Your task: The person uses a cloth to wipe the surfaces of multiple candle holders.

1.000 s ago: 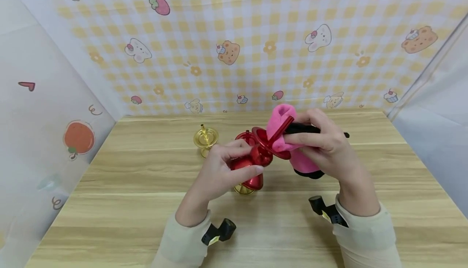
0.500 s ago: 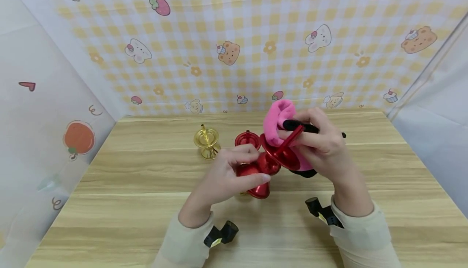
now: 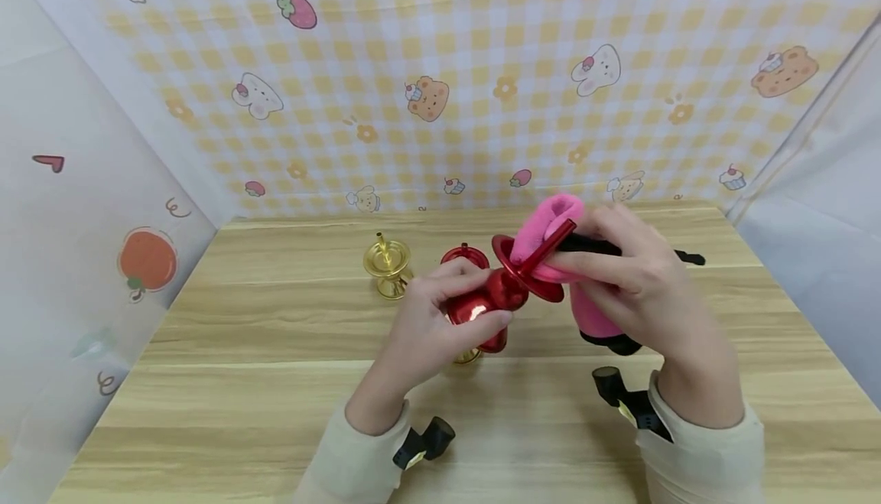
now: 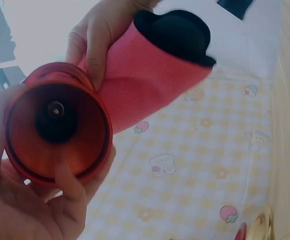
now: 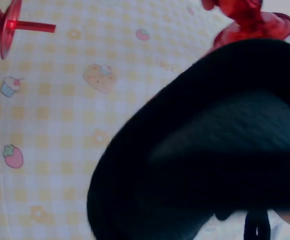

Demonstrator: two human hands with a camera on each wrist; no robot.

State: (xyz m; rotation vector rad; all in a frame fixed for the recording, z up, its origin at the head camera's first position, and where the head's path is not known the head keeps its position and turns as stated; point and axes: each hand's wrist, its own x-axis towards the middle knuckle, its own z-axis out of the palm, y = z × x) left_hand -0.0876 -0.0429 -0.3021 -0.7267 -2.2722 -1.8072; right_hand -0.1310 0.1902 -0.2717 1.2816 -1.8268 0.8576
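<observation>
My left hand (image 3: 437, 317) grips a shiny red candlestick (image 3: 476, 307) by its body, tilted with its dish and tube pointing up and right. The left wrist view looks into its hollow red base (image 4: 87, 150). My right hand (image 3: 636, 278) pinches a pink cloth (image 3: 595, 313) with black trim and presses it on the dish, beside the tube. The cloth's pink side (image 4: 150, 85) hangs beyond the candlestick. In the right wrist view the black trim (image 5: 195, 135) covers much of the scene and hides the fingers.
A gold candlestick (image 3: 388, 259) stands upright at the left rear on the wooden table (image 3: 241, 336). Another red candlestick (image 3: 465, 253) stands behind my left hand. Part of a gold base (image 3: 468, 356) shows under the held one. A patterned curtain (image 3: 330, 91) hangs behind the table.
The candlestick moved right; its dish first tipped toward the front, then rose again. The cloth lifted up and left, then moved right and down against the dish.
</observation>
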